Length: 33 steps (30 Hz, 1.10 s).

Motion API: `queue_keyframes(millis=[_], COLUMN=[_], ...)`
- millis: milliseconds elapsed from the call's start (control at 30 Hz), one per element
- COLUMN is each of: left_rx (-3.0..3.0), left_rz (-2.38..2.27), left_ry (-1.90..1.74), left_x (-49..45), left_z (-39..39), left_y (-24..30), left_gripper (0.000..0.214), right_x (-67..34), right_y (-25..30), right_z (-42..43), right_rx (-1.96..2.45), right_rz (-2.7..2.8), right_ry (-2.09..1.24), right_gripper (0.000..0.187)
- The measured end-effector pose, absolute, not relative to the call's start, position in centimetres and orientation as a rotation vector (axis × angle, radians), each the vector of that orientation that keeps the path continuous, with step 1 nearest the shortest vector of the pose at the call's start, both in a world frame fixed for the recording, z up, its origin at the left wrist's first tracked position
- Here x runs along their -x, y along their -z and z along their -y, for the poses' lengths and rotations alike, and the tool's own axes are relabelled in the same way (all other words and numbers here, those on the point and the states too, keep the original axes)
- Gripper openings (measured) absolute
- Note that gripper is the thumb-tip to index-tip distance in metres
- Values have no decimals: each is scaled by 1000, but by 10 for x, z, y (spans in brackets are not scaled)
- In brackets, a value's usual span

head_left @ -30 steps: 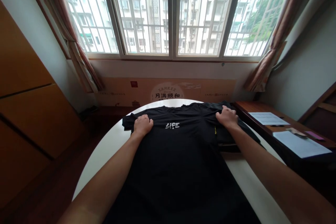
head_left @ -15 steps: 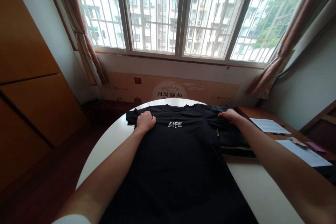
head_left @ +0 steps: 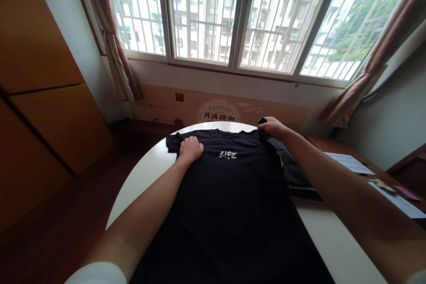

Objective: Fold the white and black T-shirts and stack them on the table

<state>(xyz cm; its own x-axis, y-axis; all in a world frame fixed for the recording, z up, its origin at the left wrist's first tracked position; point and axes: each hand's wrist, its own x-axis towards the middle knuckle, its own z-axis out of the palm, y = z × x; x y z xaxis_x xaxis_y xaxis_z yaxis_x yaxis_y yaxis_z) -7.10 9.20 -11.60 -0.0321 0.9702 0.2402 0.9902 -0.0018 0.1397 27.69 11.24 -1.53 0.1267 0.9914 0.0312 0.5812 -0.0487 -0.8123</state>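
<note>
A black T-shirt (head_left: 233, 204) lies spread over a white round-edged table (head_left: 133, 191), its collar toward the window and a white print on its chest upside down to me. My left hand (head_left: 192, 148) is on the cloth near the left sleeve, fingers curled and pressed into the fabric. At the right shoulder, my right hand (head_left: 273, 128) pinches a bunch of the shirt and holds it up off the table. The right sleeve is gathered there and partly hidden by the fingers. Below it shows a small yellow mark (head_left: 280, 159).
Beneath and right of the shirt lies a dark folded cloth (head_left: 297, 175). A wooden desk (head_left: 319, 144) with papers (head_left: 349, 163) and a pink slip (head_left: 406, 193) stands at the right. Behind the table are a printed cardboard panel (head_left: 159, 102) and a barred window (head_left: 206, 17).
My right hand has moved left and up, lifting the shirt's right shoulder and sleeve, which uncovers more of the dark cloth. The left hand stays at the same place on the shirt. The view has shifted slightly.
</note>
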Motion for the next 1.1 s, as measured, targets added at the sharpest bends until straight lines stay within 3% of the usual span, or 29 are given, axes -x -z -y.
queue_keyframes(millis=[333, 533, 733, 933, 1100], left_rx=[2153, 2145, 2155, 2159, 2174], left_rz=[2168, 2160, 2152, 2148, 2109], left_ry=[416, 402, 406, 423, 455], left_x=[71, 69, 70, 70, 72], left_z=[-88, -88, -89, -89, -89], left_y=[117, 118, 118, 117, 117], left_gripper=[46, 46, 46, 43, 40], right_x=[-189, -176, -173, -181, -211], right_y=[50, 78, 88, 83, 75], right_z=[-147, -158, -143, -101, 8], right_rx=[1733, 1751, 1579, 1528, 1509], right_rz=[1617, 1626, 1647, 1860, 2111], right_ry=[-884, -906, -991, -720, -474], right_gripper=[49, 46, 74, 51, 20])
